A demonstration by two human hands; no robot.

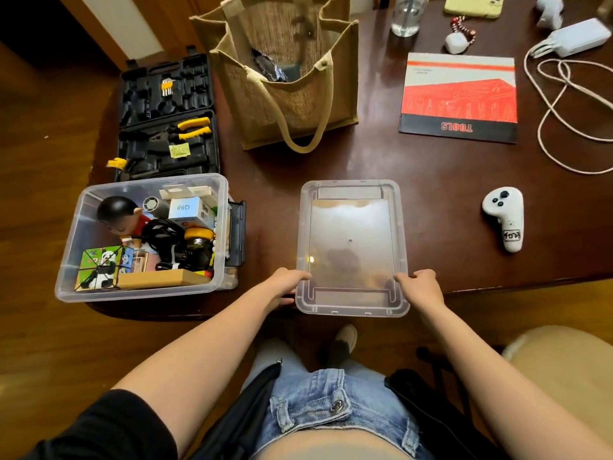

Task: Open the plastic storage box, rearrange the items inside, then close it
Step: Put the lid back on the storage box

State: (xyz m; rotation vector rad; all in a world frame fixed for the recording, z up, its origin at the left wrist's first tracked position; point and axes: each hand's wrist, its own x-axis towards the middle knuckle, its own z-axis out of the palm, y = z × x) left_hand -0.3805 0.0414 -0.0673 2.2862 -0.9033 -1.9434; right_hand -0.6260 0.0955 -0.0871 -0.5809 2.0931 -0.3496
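Note:
The clear plastic storage box (66, 270) stands open at the table's front left. It holds a black-haired figurine (119, 214), a panda cube (99, 265), black cables (164, 232), a white carton marked Q88 (187, 210) and a flat brown box (162, 278). Its clear lid (351, 247) lies upside down on the table in front of me. My left hand (285, 283) grips the lid's near left edge. My right hand (421, 285) grips its near right edge.
An open black tool case (166, 117) lies behind the box. A jute bag (285, 71) stands at the back centre. A red TOOLS booklet (459, 97), a white controller (504, 217), white cables (564, 104) and a glass (406, 14) lie to the right on the dark table (447, 174).

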